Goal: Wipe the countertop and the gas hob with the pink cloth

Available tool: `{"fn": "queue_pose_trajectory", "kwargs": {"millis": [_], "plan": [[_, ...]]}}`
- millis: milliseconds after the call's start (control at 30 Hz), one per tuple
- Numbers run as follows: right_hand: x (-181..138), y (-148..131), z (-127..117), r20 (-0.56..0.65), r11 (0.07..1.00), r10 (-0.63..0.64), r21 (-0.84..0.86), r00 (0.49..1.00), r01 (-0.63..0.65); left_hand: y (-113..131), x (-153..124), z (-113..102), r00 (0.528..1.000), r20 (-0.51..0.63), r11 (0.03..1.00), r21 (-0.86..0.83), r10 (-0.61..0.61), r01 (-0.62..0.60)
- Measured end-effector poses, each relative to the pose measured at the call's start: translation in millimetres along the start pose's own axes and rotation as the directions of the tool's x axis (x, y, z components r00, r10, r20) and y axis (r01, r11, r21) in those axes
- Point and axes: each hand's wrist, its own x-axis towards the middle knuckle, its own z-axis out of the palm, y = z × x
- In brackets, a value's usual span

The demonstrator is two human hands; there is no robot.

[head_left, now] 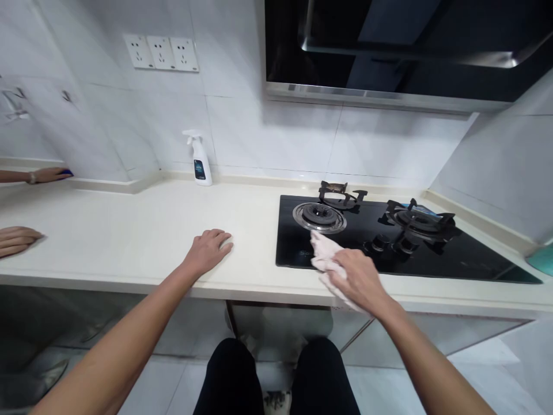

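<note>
White-tiled kitchen, cream counter [129,230]. Right hand [360,279] grips cloth [324,253] at hob [432,253] front edge, wiping underway; left hand [209,249] rests flat, fingers open. Next: work cloth toward the burner [318,216].

Right hand [360,276]: grips a pale cloth [325,253] on the black hob [453,256], beside the left burner [319,216].
Left hand [209,249]: flat on the cream bench [129,230].
Wall: spray bottle [200,158], three sockets [161,52].
Far left: another person's hands [17,239].

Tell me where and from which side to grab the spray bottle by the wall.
Grip the spray bottle around its narrow neck just under the trigger head, coming from the front. It stands upright against the tiled wall, so the back is blocked, while the counter before it is open.
</note>
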Motion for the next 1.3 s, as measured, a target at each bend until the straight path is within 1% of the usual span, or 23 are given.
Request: {"fn": "queue_pose_trajectory", "kwargs": {"millis": [33,100,167,233,267,300,333,367,433,467,533,633,700,733,833,900,933,1000,1067,1100,1167,1233,1300], "plan": [[-12,18,-6,-0.032,0.998,0.064,-0.001,0.997,-0.064,0,1,1,1.0,-0.003,1.0,0.001,0.001,-0.001],[-30,48,-18,-0.084,0.982,0.185,0.057,0.979,-0.18,-1,3,3,1.0,-0.007,1.0,0.005,0.006,-0.006],[-35,69,-26,-0.152,0.946,0.31,0.143,0.938,-0.29,-1,4,4,1.0,-0.014,1.0,0.01,0.014,-0.014],[-26,78,-30,-0.247,0.911,0.407,0.179,0.88,-0.371,-1,4,4,1.0,-0.021,1.0,0.01,0.018,-0.017],[-16,79,-29,-0.283,0.903,0.428,0.167,0.858,-0.395,-1,4,4,1.0,-0.023,1.0,0.008,0.017,-0.017],[-4,77,-27,-0.294,0.905,0.425,0.137,0.856,-0.403,-1,3,3,1.0,-0.025,1.0,0.005,0.015,-0.015],[9,73,-23,-0.271,0.912,0.408,0.086,0.872,-0.4,-1,2,3,1.0,-0.025,1.0,0.003,0.013,-0.013],[22,68,-18,-0.222,0.921,0.383,0.015,0.896,-0.39,0,1,2,1.0,-0.023,1.0,0.002,0.011,-0.011],[46,59,-9,-0.092,0.926,0.338,-0.148,0.937,-0.348,0,0,2,1.0,-0.016,1.0,0.003,0.008,-0.008],[55,54,-4,-0.041,0.918,0.332,-0.217,0.942,-0.333,1,-1,1,1.0,-0.014,1.0,0.003,0.006,-0.006],[67,47,1,0.004,0.892,0.359,-0.295,0.933,-0.342,2,-1,1,1.0,-0.011,1.0,0.0,0.005,-0.005],[73,35,3,0.031,0.887,0.392,-0.278,0.919,-0.369,3,0,1,1.0,-0.01,1.0,0.001,0.004,-0.004],[73,17,4,0.064,0.915,0.355,-0.23,0.933,-0.332,3,2,2,1.0,-0.008,1.0,0.006,0.004,-0.004],[74,3,5,0.081,0.933,0.32,-0.201,0.944,-0.299,2,3,2,1.0,-0.009,1.0,0.01,0.005,-0.005],[77,-54,13,0.12,0.983,0.164,-0.106,0.979,-0.152,1,3,3,1.0,-0.019,1.0,0.017,0.015,-0.015],[79,-98,21,0.141,0.999,0.012,-0.035,0.99,-0.007,0,3,4,1.0,-0.025,1.0,0.019,0.016,-0.015],[80,-119,26,0.153,0.997,-0.079,0.005,0.985,0.08,-1,3,4,1.0,-0.027,1.0,0.02,0.015,-0.014],[79,-155,36,0.157,0.963,-0.266,0.087,0.951,0.255,-3,3,4,0.999,-0.035,1.0,0.026,0.015,-0.014],[75,-176,42,0.13,0.91,-0.405,0.15,0.905,0.386,-5,3,5,0.998,-0.052,0.999,0.038,0.019,-0.017],[72,-180,44,0.113,0.89,-0.445,0.169,0.889,0.424,-6,3,5,0.998,-0.056,0.999,0.045,0.021,-0.018],[63,-175,43,0.085,0.875,-0.467,0.187,0.88,0.446,-7,4,5,0.999,-0.05,0.999,0.05,0.02,-0.017],[50,-154,37,0.07,0.887,-0.44,0.188,0.895,0.421,-8,5,5,1.0,-0.028,0.999,0.042,0.012,-0.011],[34,-119,27,0.047,0.912,-0.383,0.177,0.922,0.37,-9,6,5,1.0,-0.012,0.999,0.031,0.009,-0.008]]}}
